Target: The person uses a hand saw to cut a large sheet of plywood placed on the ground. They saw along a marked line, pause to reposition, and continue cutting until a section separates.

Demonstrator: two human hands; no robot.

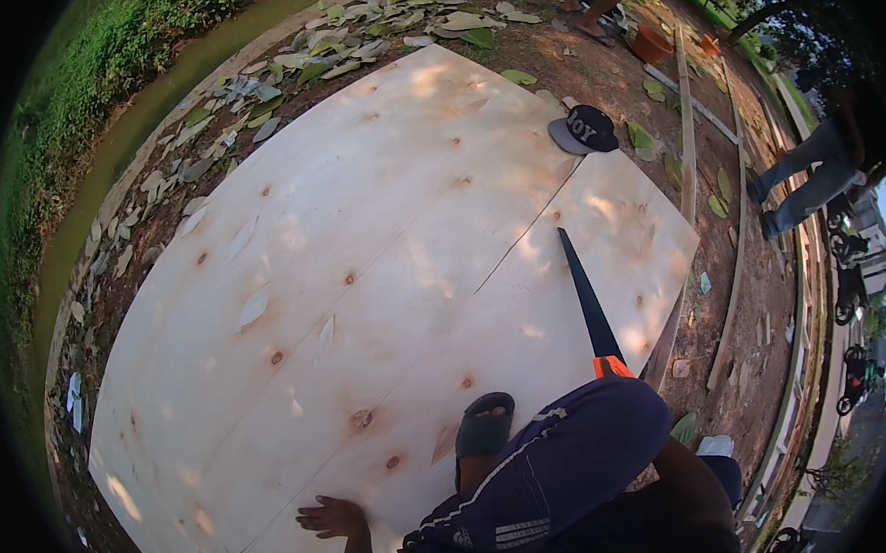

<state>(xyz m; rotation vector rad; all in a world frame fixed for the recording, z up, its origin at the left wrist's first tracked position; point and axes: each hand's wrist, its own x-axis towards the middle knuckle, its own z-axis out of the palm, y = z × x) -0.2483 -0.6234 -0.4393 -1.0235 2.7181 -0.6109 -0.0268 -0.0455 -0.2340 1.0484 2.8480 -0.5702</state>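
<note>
A pale plywood sheet (249, 407) with knots, scattered leaves and faint lines lies under me. My left hand (330, 518) rests flat on it at the lower edge, fingers apart and empty. A hand saw (587, 304) with a dark blade and orange handle lies over its right part, below a thin dark cut or line running toward the upper corner. My right arm (686, 474) comes up behind my bent knee in dark shorts (562, 450), toward the saw's handle; the knee hides that hand. My sandalled foot (479, 435) is on the sheet.
A dark cap (586, 129) sits at the sheet's upper right corner. Two people stand beyond, one in jeans (809, 177), one bare-legged (604, 8). Long timber strips (684, 124) and orange containers (651, 42) lie right. Fallen leaves, a muddy channel (172, 80) and grass border the left.
</note>
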